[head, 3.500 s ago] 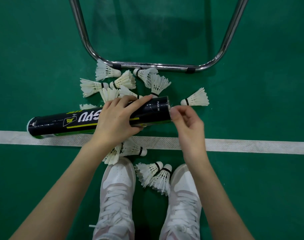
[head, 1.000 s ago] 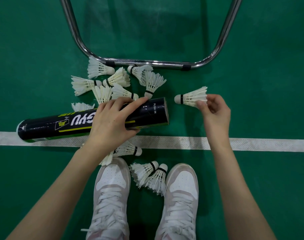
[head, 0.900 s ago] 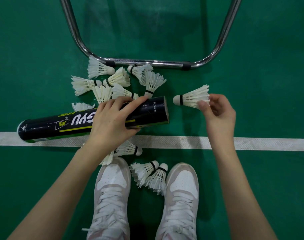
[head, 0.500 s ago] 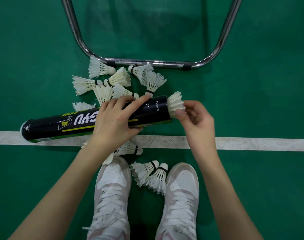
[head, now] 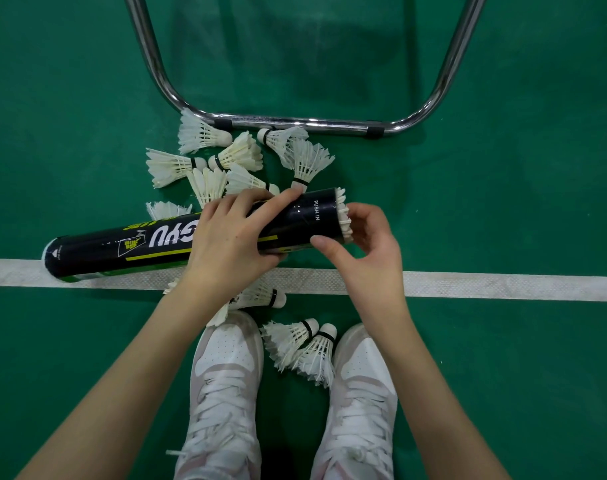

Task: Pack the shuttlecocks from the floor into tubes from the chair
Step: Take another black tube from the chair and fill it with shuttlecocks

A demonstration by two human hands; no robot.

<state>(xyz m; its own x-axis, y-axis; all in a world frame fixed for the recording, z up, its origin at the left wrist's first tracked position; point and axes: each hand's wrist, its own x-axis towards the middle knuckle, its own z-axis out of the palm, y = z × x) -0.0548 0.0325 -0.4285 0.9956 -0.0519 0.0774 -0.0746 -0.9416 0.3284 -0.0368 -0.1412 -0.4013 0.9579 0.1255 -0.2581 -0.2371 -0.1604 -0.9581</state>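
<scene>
A black shuttlecock tube (head: 149,242) lies across the white court line, its open end to the right. My left hand (head: 229,244) grips it around the middle. A white shuttlecock (head: 343,213) sits in the open end with only its feather tips sticking out. My right hand (head: 371,258) is cupped over that end, thumb on the tube's lower rim and fingers curled behind the feathers. Several loose shuttlecocks (head: 233,157) lie on the green floor beyond the tube. Two more shuttlecocks (head: 302,344) lie between my shoes, and another shuttlecock (head: 260,296) lies under my left wrist.
The chrome chair frame (head: 309,121) runs across the floor just behind the far shuttlecocks. A white court line (head: 503,285) crosses the green floor. My white shoes (head: 226,375) stand below the line.
My right hand picked a shuttlecock off the floor at the right, carried it left to the tube's open end and pushed it most of the way in. My left hand kept hold of the tube.
</scene>
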